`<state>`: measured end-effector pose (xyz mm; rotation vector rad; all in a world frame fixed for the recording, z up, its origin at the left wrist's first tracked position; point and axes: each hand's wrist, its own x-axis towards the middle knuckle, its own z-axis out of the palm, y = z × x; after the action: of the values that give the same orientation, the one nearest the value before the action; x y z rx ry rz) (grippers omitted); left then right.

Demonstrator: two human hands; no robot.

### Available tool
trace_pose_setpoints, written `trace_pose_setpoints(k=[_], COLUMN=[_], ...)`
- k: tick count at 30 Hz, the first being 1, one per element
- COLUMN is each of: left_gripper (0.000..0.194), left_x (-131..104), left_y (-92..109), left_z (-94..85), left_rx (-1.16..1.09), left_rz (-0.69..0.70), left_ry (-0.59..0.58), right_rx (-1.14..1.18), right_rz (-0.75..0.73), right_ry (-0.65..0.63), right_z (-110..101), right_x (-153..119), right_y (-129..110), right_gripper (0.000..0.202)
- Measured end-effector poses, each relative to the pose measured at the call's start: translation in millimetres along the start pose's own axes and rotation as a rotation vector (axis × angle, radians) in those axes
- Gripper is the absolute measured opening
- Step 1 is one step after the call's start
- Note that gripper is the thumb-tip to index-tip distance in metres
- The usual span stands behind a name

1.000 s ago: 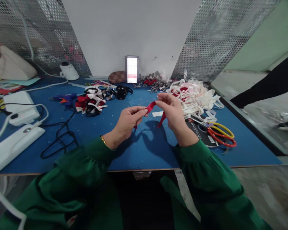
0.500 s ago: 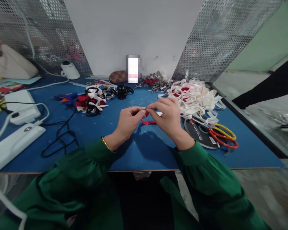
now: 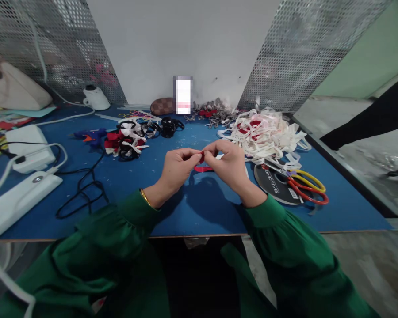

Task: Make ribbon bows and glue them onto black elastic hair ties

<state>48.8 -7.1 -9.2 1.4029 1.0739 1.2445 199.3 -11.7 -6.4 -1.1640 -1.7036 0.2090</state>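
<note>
Both hands meet over the middle of the blue table (image 3: 135,185), pinching a red ribbon (image 3: 203,169) between thumbs and forefingers. My left hand (image 3: 177,170), with a gold bangle at the wrist, grips it from the left side. From the other side my right hand (image 3: 228,165) holds it, the fingertips of both hands nearly touching. A loose length of the ribbon hangs just below the fingertips, and part of it is hidden behind my right hand. Something white shows in part behind that hand.
Right: scissors (image 3: 307,187) on a black ribbon spool (image 3: 275,185), near a heap of white ribbon pieces (image 3: 268,137). Left: hair ties with bows (image 3: 126,141), a blue glue gun (image 3: 93,136), black cable and a white power strip (image 3: 26,198). Behind: metal clips (image 3: 215,112), a phone (image 3: 183,95).
My right hand has shifted slightly left and lower, its fingers bending around the ribbon. The ribbon's loose end has moved a little left. My left hand stays almost where it was.
</note>
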Motion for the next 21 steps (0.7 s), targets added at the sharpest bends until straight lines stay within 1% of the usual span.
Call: trace_pose_setpoints(k=[2,4,10,13,18,21], left_gripper=[0.017,0.016,0.012,0.013,0.015,0.014], left_x=[0.7,1.4,1.8,2.1,3.0,2.9], left_y=[0.8,1.7,4.6,4.6,4.0,4.1], left_z=[-0.3,-0.6,-0.8,-0.4,-0.2,-0.6], left_rx=[-0.018,-0.042,-0.136,-0.179,-0.162,-0.168], left_rz=[-0.02,-0.044,-0.084,-0.11,-0.124,-0.123], left_ry=[-0.002,0.006,0.015,0.007,0.005,0.005], right_rx=[0.12,0.214,0.453,0.497,0.507,0.487], right_rz=[0.119,0.207,0.386,0.415,0.397,0.394], right_ry=[-0.02,-0.018,-0.034,-0.024,0.009,0.007], right_z=[-0.3,-0.2,1.4,1.9,3.2,3.5], right_x=[1.0,2.6,5.9,6.3,6.6,6.6], right_y=[0.9,1.9,3.3,3.4,5.5,7.0], right_gripper=[0.014,0.013,0.01,0.01,0.009,0.009])
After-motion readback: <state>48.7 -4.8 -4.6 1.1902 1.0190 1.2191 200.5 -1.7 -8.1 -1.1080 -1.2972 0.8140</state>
